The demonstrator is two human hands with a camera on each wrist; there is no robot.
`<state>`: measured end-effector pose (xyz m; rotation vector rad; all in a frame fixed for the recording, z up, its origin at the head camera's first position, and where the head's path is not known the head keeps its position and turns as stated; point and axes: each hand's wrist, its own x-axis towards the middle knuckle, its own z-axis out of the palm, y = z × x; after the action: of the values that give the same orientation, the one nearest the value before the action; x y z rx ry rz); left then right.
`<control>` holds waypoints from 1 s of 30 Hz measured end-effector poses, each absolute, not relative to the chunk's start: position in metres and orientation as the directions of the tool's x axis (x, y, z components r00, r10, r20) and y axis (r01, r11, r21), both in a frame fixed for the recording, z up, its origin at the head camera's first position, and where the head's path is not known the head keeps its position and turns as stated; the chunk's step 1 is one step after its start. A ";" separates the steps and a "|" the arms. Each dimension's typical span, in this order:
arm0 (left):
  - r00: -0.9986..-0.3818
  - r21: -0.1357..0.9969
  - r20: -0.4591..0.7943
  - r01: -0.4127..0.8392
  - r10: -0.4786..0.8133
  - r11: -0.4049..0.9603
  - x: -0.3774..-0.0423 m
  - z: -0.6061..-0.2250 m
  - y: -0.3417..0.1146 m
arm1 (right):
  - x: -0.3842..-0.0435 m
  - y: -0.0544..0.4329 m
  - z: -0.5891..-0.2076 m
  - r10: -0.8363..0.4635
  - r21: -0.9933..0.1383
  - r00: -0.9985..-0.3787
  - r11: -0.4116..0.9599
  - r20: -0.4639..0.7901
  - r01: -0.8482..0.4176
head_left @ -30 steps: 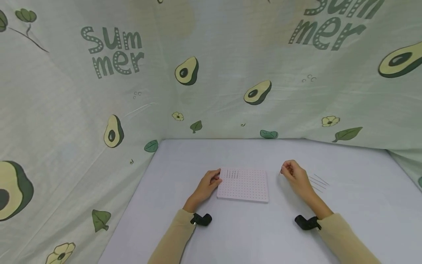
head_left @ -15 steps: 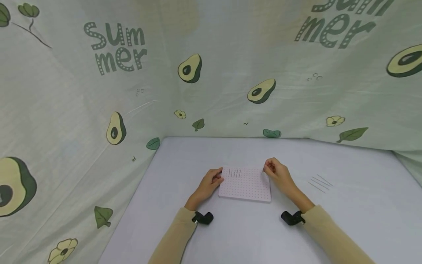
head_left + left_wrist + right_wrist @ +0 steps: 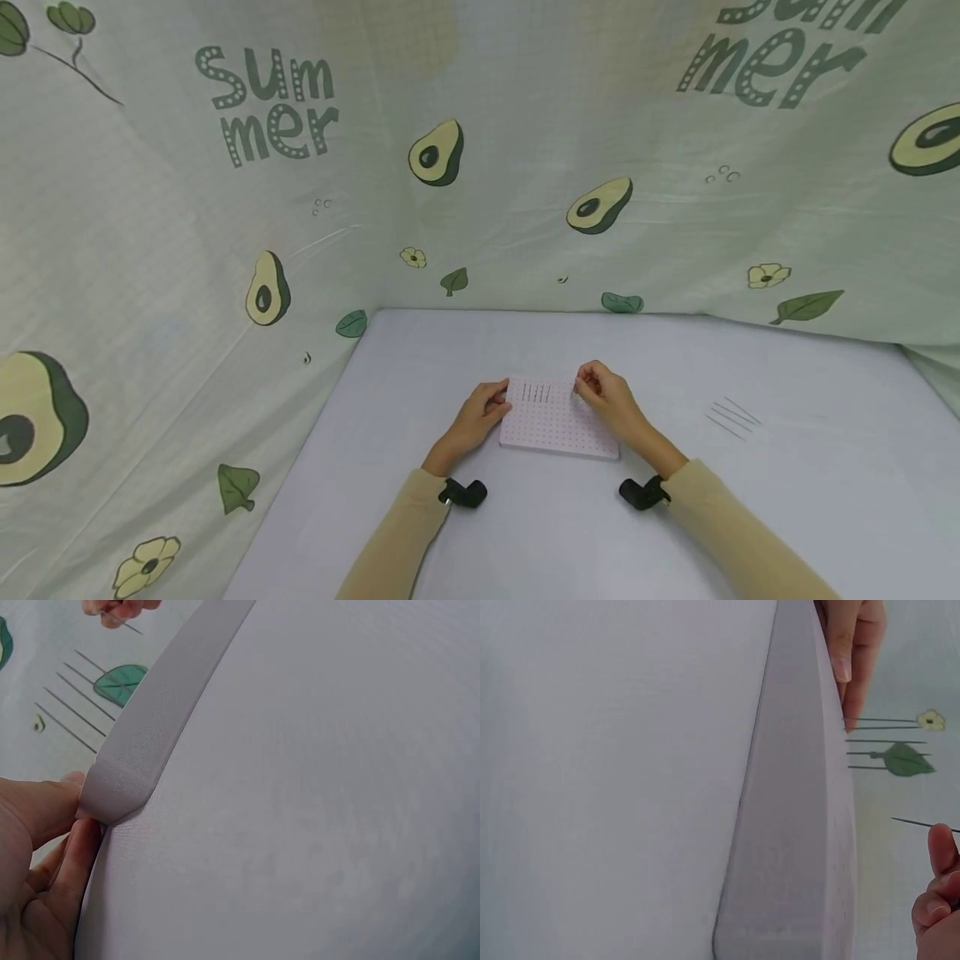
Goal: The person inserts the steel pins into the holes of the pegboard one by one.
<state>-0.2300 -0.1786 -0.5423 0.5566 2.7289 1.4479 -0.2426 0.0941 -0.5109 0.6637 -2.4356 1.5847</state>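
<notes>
A pale pink-white pegboard point(image 3: 555, 433), dotted with rows of small holes, lies flat on the table. My left hand point(image 3: 472, 417) grips its left edge; in the left wrist view the thumb point(image 3: 45, 806) is on top and the fingers are at the side. Several thin dark metal pins point(image 3: 536, 393) stand in a row in the board's upper left. Over the upper part of the board, my right hand point(image 3: 607, 404) pinches another thin pin point(image 3: 911, 821) between thumb and forefinger. Its free tip is above the surface, apart from the standing pins point(image 3: 885, 741).
Several loose pins point(image 3: 733, 418) lie side by side on the white table point(image 3: 675, 533), right of the board. A hanging cloth point(image 3: 510, 242) printed with avocados and leaves closes off the back and left. Black wrist cameras point(image 3: 645, 493) sit on both wrists.
My right hand has moved left with its pin, from near the loose pins to over the board. The left hand keeps its grip on the board's edge.
</notes>
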 end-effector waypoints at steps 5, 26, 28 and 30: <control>-0.938 0.802 0.159 0.304 0.307 0.514 -0.230 -0.542 -0.178 | -0.245 0.084 -0.514 -0.304 -0.817 -0.873 0.330 0.382 -0.473; -0.943 0.811 0.124 0.275 0.308 0.517 -0.229 -0.541 -0.179 | -0.245 0.072 -0.523 -0.341 -0.793 -0.861 0.360 0.378 -0.491; -0.943 0.811 0.122 0.275 0.310 0.517 -0.229 -0.541 -0.179 | -0.245 0.071 -0.523 -0.343 -0.792 -0.860 0.362 0.377 -0.491; -0.941 0.810 0.129 0.282 0.312 0.515 -0.229 -0.541 -0.179 | -0.245 0.070 -0.523 -0.347 -0.791 -0.859 0.363 0.376 -0.492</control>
<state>-0.2294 -0.1791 -0.5411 0.5308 2.7053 1.4361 -0.2450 0.0705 -0.5230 0.7670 -2.4715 1.5121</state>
